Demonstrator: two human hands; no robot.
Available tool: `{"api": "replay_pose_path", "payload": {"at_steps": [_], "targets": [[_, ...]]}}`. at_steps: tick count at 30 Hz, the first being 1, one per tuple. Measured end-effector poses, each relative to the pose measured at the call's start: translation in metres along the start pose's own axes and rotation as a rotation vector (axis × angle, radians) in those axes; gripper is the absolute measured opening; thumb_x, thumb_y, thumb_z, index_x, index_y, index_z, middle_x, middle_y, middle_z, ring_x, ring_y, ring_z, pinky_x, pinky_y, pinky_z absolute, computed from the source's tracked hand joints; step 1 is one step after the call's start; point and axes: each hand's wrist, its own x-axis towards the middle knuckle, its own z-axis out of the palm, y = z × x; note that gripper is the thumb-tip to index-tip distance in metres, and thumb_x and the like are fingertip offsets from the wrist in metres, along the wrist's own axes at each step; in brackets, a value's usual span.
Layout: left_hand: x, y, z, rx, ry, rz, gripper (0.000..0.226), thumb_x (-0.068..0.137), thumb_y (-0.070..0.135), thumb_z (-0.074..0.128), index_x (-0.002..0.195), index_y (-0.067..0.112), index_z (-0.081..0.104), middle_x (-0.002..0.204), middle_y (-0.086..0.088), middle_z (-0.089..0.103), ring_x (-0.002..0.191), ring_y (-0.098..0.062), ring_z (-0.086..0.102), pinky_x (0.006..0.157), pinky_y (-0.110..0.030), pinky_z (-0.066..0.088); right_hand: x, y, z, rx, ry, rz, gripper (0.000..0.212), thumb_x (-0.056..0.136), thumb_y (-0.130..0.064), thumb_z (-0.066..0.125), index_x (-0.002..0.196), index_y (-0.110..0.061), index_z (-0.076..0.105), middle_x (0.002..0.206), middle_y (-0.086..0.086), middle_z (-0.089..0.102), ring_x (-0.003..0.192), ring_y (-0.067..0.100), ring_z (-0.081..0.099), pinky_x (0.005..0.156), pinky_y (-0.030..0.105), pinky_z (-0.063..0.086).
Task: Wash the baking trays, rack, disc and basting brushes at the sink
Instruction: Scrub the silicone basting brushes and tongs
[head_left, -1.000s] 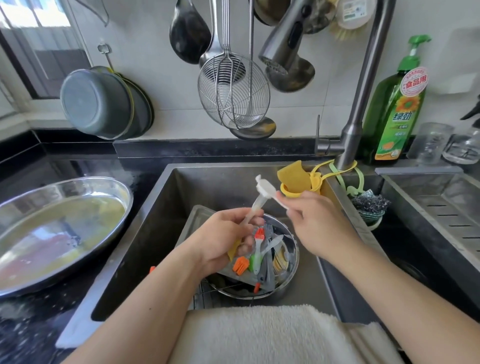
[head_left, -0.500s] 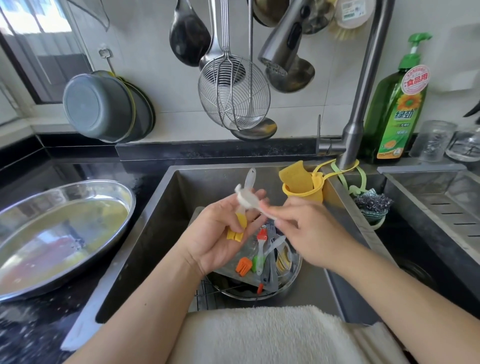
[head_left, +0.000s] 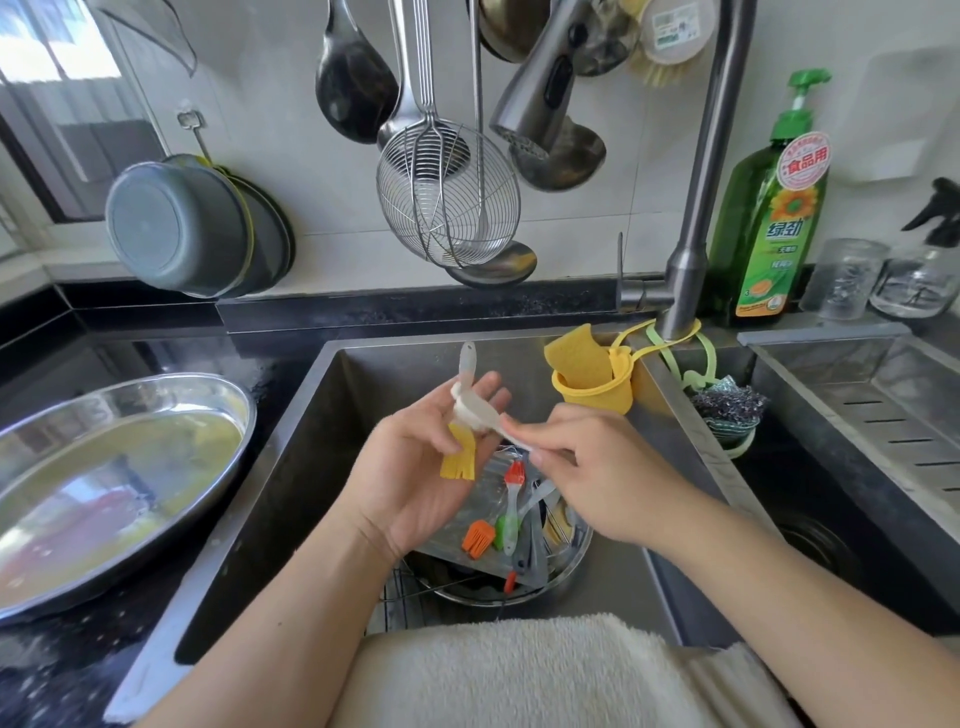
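While your left hand (head_left: 415, 467) sat palm-up over sink (head_left: 322, 441), fingers nearly straight, yellow brush (head_left: 458, 457) lay across it, handle poking past fingertips. Your right hand (head_left: 587, 467) pinched white brush (head_left: 475, 410) by handle, head pressed against left fingers. Orange brush (head_left: 479, 538), red brush (head_left: 511, 499) lay in round tray (head_left: 566, 564) below, rack (head_left: 400, 597) underneath.

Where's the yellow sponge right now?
In the head view, the yellow sponge stands in the yellow holder hung at the sink's back right corner, beside the faucet base.
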Motion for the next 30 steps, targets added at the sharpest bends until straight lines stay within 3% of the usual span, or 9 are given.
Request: {"api": "replay_pose_path", "payload": {"at_steps": [2,5,12,16,20,22,24,27,30], "targets": [[-0.002,0.003,0.003,-0.019,0.026,0.011,0.067,0.081,0.005,0.048,0.148,-0.002,0.046,0.145,-0.019,0.059,0.135,-0.036,0.058,0.119,-0.05,0.038,-0.007,-0.006,0.005,-0.003,-0.081,-0.069,0.048,0.104,-0.016,0.055,0.139,-0.048,0.055,0.087,-0.008,0.051,0.078,0.009,0.051,0.067,0.025,0.042],[-0.001,0.0,0.006,-0.007,0.152,-0.005,0.047,0.108,0.027,0.037,0.144,-0.001,0.049,0.133,-0.02,0.068,0.127,-0.037,0.064,0.114,-0.05,0.043,-0.007,-0.009,0.01,-0.105,-0.099,-0.094,0.047,0.105,-0.021,0.052,0.141,-0.051,0.053,0.088,-0.015,0.048,0.081,0.004,0.049,0.068,0.023,0.04],[0.0,-0.002,-0.002,0.009,0.317,0.076,0.032,0.109,0.005,0.037,0.135,-0.003,0.055,0.12,-0.018,0.075,0.113,-0.032,0.072,0.101,-0.048,0.055,-0.008,-0.011,0.014,-0.063,-0.228,-0.146,0.047,0.104,-0.021,0.053,0.139,-0.052,0.053,0.087,-0.009,0.051,0.084,0.008,0.05,0.071,0.026,0.042],[0.003,-0.001,-0.004,0.022,0.315,0.123,0.032,0.112,0.01,0.035,0.137,0.004,0.054,0.124,-0.012,0.074,0.119,-0.029,0.07,0.106,-0.054,0.051,-0.004,-0.007,0.012,-0.026,-0.213,-0.097,0.047,0.104,-0.021,0.054,0.138,-0.054,0.054,0.089,-0.009,0.052,0.084,0.007,0.052,0.075,0.029,0.045],[0.006,0.004,-0.014,0.038,0.341,0.174,0.029,0.114,0.018,0.036,0.132,0.012,0.057,0.121,-0.006,0.076,0.11,-0.025,0.074,0.101,-0.054,0.055,-0.008,-0.006,0.006,-0.001,-0.303,-0.09,0.044,0.102,-0.02,0.059,0.133,-0.052,0.06,0.087,-0.005,0.053,0.081,0.01,0.051,0.071,0.027,0.041],[0.008,0.007,-0.019,0.058,0.355,0.179,0.028,0.113,0.022,0.038,0.126,0.012,0.06,0.1,-0.003,0.076,0.092,-0.018,0.075,0.092,-0.044,0.057,-0.011,-0.002,-0.005,0.038,-0.264,-0.051,0.044,0.102,-0.02,0.06,0.129,-0.054,0.062,0.086,-0.005,0.054,0.079,0.01,0.053,0.073,0.03,0.043],[0.011,0.005,-0.021,0.139,0.402,0.144,0.028,0.112,0.024,0.041,0.121,0.014,0.066,0.079,0.0,0.062,0.072,-0.012,0.059,0.077,-0.031,0.05,-0.01,0.005,-0.012,0.093,-0.134,0.011,0.044,0.101,-0.017,0.06,0.13,-0.051,0.062,0.086,-0.004,0.055,0.078,0.01,0.054,0.072,0.029,0.044],[0.011,-0.001,-0.018,0.293,0.468,0.087,0.029,0.111,0.022,0.045,0.123,0.012,0.07,0.066,0.003,0.051,0.061,-0.009,0.045,0.064,-0.025,0.039,-0.006,0.012,-0.009,0.077,-0.032,0.051,0.045,0.102,-0.013,0.059,0.133,-0.045,0.059,0.086,-0.002,0.054,0.08,0.012,0.054,0.074,0.027,0.043],[0.007,-0.003,-0.014,0.318,0.417,0.045,0.028,0.111,0.019,0.044,0.132,0.01,0.06,0.065,0.002,0.046,0.053,-0.008,0.038,0.048,-0.021,0.035,-0.006,0.011,-0.002,0.066,0.007,0.046,0.048,0.101,-0.013,0.059,0.135,-0.047,0.055,0.084,-0.001,0.052,0.078,0.013,0.051,0.069,0.025,0.04]]}}
